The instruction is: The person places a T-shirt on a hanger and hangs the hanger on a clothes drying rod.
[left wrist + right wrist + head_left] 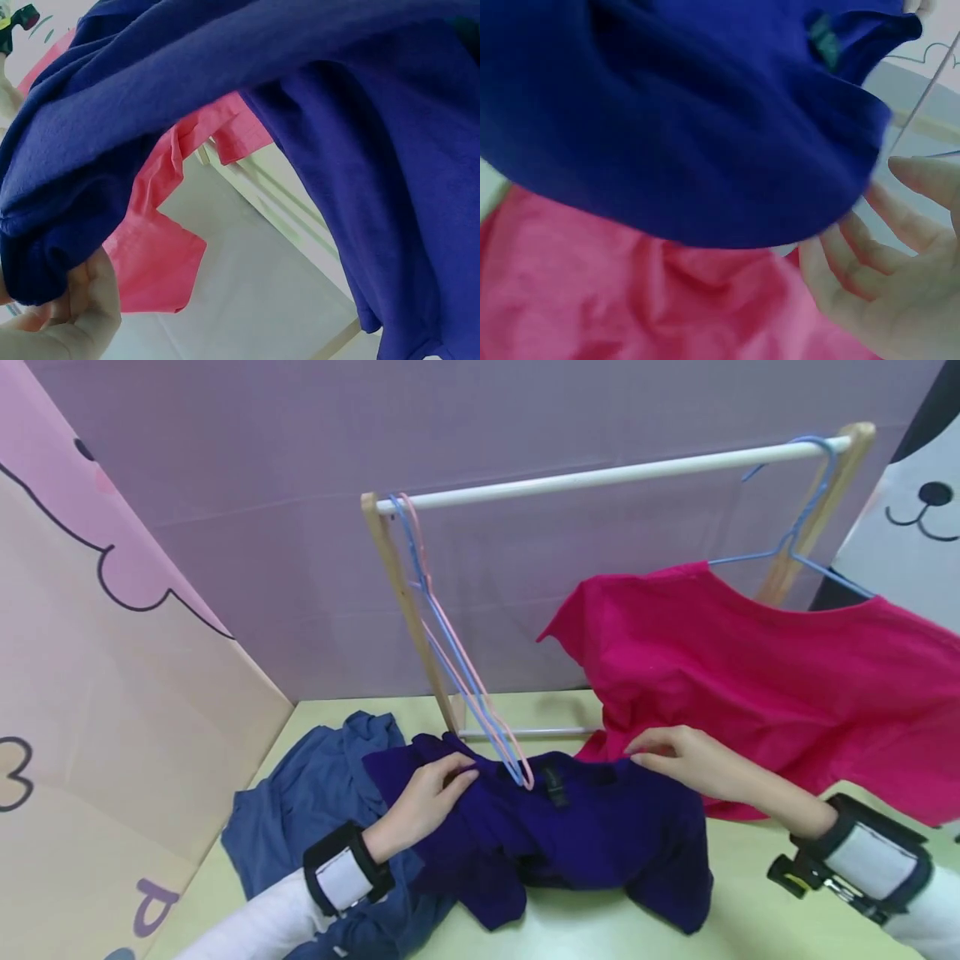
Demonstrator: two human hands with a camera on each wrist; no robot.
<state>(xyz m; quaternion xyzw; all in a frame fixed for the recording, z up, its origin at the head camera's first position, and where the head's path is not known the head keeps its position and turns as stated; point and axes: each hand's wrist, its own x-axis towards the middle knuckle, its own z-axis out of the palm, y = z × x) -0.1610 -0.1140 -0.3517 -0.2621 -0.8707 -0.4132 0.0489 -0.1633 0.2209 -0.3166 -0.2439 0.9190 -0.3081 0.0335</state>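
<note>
A dark purple-blue shirt (577,835) is spread between my hands, its neckline and dark tag toward the rack. My left hand (431,797) pinches its top edge left of the neck; in the left wrist view the fingers (94,300) close on bunched cloth. At the shirt's right shoulder, my right hand (682,760) holds the edge between thumb and fingertips. The right wrist view shows its fingers (855,255) partly behind the cloth. Pink and blue hangers (450,643) hang from the rack's left end, their lower ends in front of the shirt's neckline.
A wooden rack with a white rail (600,478) stands at the back. A red-pink shirt (720,668) hangs at right on a blue hanger (806,518), close to my right forearm. A crumpled grey-blue garment (315,802) lies on the pale table (750,893) at left.
</note>
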